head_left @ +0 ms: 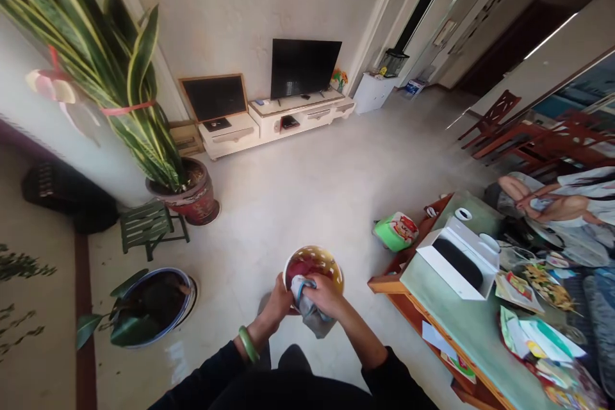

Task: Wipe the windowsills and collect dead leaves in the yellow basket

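Note:
A round container (331, 262) with a pale rim, yellow with white spots and dark red inside, is held in front of my body at the lower middle. My left hand (278, 301) grips its near left edge, with a green bangle on that wrist. Bunched in my right hand (324, 295) is a grey cloth with a light blue edge (314, 320). The cloth is pressed at the container's near rim and partly hangs outside it. My fingers hide part of the cloth, and the container's base is out of sight.
On the right stands a coffee table (432, 307) bearing an open white box (461, 262), packets and dishes; a green package (396, 230) is beside it. To the left are a potted snake plant (192, 198), a green stool (147, 224) and a wide planter (154, 307). A person (562, 198) sits far right.

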A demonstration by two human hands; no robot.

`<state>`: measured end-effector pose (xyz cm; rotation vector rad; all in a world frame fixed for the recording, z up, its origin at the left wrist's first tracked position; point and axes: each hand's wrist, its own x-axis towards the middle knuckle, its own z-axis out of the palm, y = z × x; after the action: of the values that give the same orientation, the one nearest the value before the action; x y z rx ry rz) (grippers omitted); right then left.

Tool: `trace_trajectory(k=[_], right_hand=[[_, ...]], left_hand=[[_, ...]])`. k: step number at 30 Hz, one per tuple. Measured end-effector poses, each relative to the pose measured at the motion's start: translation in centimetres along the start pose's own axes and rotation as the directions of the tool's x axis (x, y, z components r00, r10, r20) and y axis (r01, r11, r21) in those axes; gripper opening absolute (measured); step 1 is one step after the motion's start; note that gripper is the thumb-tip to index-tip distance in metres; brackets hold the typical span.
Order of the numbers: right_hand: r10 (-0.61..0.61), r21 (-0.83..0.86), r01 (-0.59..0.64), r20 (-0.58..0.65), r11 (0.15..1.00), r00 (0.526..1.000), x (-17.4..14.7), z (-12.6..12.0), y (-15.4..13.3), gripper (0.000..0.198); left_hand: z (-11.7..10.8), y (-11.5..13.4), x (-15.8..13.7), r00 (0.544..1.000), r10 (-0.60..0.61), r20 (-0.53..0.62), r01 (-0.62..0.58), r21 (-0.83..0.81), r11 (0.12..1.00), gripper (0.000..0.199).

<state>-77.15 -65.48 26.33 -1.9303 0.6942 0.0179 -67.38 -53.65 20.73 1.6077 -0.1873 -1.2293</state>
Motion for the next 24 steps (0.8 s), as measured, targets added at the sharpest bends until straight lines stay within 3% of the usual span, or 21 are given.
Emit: trace_trajectory(k=[5, 10, 15, 21, 24], right_hand=[[0.049, 0.243, -0.034, -0.054, 0.969, 0.997, 4.3, -7.0, -0.7, 0.026], [0.026, 0.420, 0.026, -0.117, 0.907, 0.993, 7.3, -16.7, 1.2, 0.032], [-0.047, 0.515, 0.113, -0.139, 0.850, 0.989, 12.4, -27.2, 4.9, 0.030], [0.121, 0.701, 0.121, -0.284, 0.702, 0.951, 19.2, -39.3, 7.6, 0.031], [0.119, 0.686, 0.095, -0.257, 0.722, 0.959, 22.7, -45.3, 8.5, 0.033]], left_hand=[[1.9, 7.8, 5.7, 0.997, -0.041, 0.065, 0.039, 0.035, 0.999, 0.064], [5.7, 15.6, 11.3, 0.987, -0.075, 0.143, 0.066, 0.063, 0.996, 0.062], [11.3, 22.3, 19.3, 0.964, -0.060, 0.260, 0.047, 0.059, 0.997, 0.061], [19.3, 30.1, 29.0, 0.970, -0.121, 0.210, 0.112, 0.057, 0.992, 0.068], [23.1, 33.2, 33.8, 0.969, -0.104, 0.224, 0.094, 0.055, 0.994, 0.068]])
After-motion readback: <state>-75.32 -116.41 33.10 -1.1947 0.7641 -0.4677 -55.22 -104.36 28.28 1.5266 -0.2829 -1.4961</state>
